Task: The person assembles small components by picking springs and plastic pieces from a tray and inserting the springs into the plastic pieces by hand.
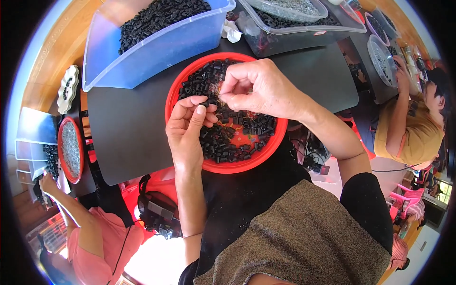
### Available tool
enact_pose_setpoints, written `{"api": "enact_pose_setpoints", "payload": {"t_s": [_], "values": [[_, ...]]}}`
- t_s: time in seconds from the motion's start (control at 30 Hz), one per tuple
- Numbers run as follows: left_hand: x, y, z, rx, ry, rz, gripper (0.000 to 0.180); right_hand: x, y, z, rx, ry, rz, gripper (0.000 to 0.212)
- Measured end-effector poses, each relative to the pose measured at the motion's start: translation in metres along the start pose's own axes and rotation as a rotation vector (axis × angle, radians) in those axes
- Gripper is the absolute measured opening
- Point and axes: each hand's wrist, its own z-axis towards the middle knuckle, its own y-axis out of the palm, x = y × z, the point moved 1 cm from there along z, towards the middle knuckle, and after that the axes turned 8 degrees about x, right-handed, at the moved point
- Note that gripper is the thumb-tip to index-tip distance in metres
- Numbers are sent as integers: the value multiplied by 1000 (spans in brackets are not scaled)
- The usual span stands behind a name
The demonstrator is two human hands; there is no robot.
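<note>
A round red tray sits before me, strewn with small black hollow plastic pieces; its patterned bottom shows between them. Over its left part, my left hand pinches one such black plastic piece between thumb and fingertips. My right hand is just to the right and a little higher, thumb and fingers pressed together. Whatever its fingertips hold is too small to make out. A small gap separates the two hands. Some tiny clear or metallic bits seem to lie in the tray near the right fingertips.
Behind the tray stand a bluish clear bin heaped with black pieces and a grey clear bin bearing a smaller tub. Black table surface flanks the tray. Co-workers sit left, in a pink shirt, and right, in a mustard shirt.
</note>
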Motion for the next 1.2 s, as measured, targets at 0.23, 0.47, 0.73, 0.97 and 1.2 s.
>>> {"api": "enact_pose_setpoints", "payload": {"t_s": [0.23,0.47,0.73,0.97,1.2], "values": [[0,6,-1,29,37,88,15,8,8,2,83,-181,-13,7],[4,6,-2,74,40,171,16,17,29,-4,141,-409,-141,11],[2,3,-3,68,82,64,20,6,21,2,178,-328,-76,9],[7,10,-5,111,74,90,14,5,21,5,155,-257,-41,15],[1,3,-4,80,77,168,14,-3,15,7,51,-208,-103,17]]}}
